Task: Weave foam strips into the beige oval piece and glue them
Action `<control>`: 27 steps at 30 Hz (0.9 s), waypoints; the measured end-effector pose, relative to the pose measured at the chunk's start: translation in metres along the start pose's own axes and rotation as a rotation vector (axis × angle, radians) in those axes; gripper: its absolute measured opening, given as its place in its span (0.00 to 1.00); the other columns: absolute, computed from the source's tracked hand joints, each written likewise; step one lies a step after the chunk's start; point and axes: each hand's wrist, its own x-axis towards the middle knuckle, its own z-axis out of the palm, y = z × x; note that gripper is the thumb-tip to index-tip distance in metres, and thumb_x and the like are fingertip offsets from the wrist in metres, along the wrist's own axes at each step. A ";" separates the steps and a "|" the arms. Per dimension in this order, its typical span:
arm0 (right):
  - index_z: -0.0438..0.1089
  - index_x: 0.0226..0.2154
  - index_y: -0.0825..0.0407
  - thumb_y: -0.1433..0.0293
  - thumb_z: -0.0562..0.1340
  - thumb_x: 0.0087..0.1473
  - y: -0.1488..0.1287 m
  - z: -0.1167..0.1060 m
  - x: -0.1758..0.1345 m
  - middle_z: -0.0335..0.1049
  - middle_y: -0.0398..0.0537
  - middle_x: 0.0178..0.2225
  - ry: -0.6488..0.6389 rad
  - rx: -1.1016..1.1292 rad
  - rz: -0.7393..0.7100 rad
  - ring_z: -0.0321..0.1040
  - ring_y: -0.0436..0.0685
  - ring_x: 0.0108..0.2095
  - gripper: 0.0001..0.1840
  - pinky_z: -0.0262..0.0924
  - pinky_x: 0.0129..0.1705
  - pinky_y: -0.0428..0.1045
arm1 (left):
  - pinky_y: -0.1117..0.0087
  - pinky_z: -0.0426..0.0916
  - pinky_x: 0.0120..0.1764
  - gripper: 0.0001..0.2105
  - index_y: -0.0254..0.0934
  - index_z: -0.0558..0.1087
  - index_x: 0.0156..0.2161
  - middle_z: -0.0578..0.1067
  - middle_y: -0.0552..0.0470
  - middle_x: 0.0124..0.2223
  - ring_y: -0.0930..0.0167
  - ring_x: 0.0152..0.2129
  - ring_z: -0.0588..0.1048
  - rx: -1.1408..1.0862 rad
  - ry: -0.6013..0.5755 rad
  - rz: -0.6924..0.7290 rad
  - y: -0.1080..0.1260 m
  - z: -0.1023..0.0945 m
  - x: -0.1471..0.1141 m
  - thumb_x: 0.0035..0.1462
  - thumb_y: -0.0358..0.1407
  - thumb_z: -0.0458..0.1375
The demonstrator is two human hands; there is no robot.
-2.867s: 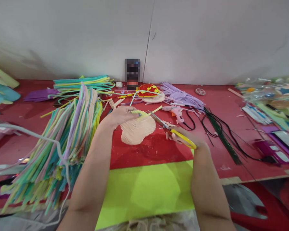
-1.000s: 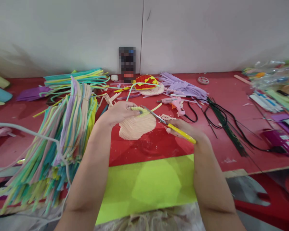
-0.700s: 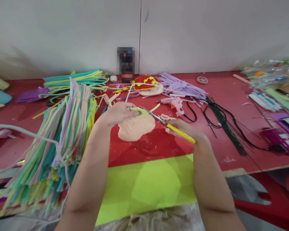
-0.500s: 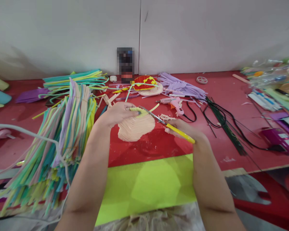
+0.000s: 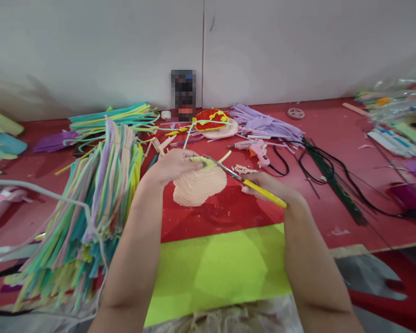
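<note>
My left hand [image 5: 180, 164] pinches a pale yellow fuzzy strip, like a pipe cleaner [image 5: 211, 162], whose free end sticks out to the right. Below it is a peach, ribbed flat piece [image 5: 199, 187], partly covered by my fingers. In my right hand [image 5: 261, 181] are scissors with yellow handles [image 5: 266, 193]. Their blades point up and left and meet the yellow strip near my left fingertips; whether they are closed on it, I cannot tell. A mint-green stem [image 5: 188, 134] rises behind my left hand.
A large bundle of pastel pipe cleaners [image 5: 100, 185] lies at left, purple ones [image 5: 263, 122] at the back. A pink glue gun [image 5: 260, 150] with a black cord rests beyond my right hand. Dark green stems [image 5: 333, 185] lie farther right. A phone [image 5: 183, 95] leans on the wall.
The whole view has shifted slightly, so everything appears a little farther right. Both hands, the scissors and the yellow strip keep nearly the same positions relative to each other.
</note>
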 end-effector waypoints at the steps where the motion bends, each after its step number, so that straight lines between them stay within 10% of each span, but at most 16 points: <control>1: 0.61 0.25 0.52 0.47 0.57 0.49 -0.001 0.000 0.000 0.52 0.38 0.22 -0.002 0.006 0.011 0.48 0.48 0.23 0.25 0.45 0.26 0.46 | 0.68 0.68 0.35 0.19 0.34 0.77 0.39 0.79 0.46 0.38 0.65 0.34 0.76 0.001 0.002 -0.001 0.000 0.000 0.000 0.44 0.45 0.64; 15: 0.62 0.23 0.53 0.52 0.60 0.49 -0.004 0.001 0.001 0.54 0.39 0.21 0.083 -0.061 0.050 0.50 0.48 0.22 0.21 0.45 0.24 0.46 | 0.68 0.69 0.33 0.18 0.34 0.76 0.39 0.79 0.46 0.38 0.65 0.33 0.77 -0.044 0.009 -0.035 0.001 0.001 -0.002 0.43 0.42 0.64; 23: 0.69 0.28 0.52 0.48 0.58 0.49 0.017 0.002 0.013 0.68 0.46 0.23 0.628 -0.447 0.198 0.61 0.52 0.24 0.23 0.50 0.26 0.46 | 0.72 0.68 0.31 0.17 0.36 0.75 0.39 0.79 0.50 0.37 0.69 0.31 0.76 -0.114 0.074 0.001 0.006 0.000 -0.004 0.45 0.43 0.64; 27: 0.72 0.34 0.51 0.53 0.58 0.51 0.033 -0.005 0.012 0.73 0.52 0.34 0.677 -0.606 0.248 0.68 0.58 0.32 0.19 0.55 0.31 0.48 | 0.72 0.69 0.35 0.19 0.38 0.75 0.42 0.79 0.52 0.39 0.70 0.34 0.77 -0.173 0.078 0.049 0.001 0.002 0.000 0.45 0.43 0.65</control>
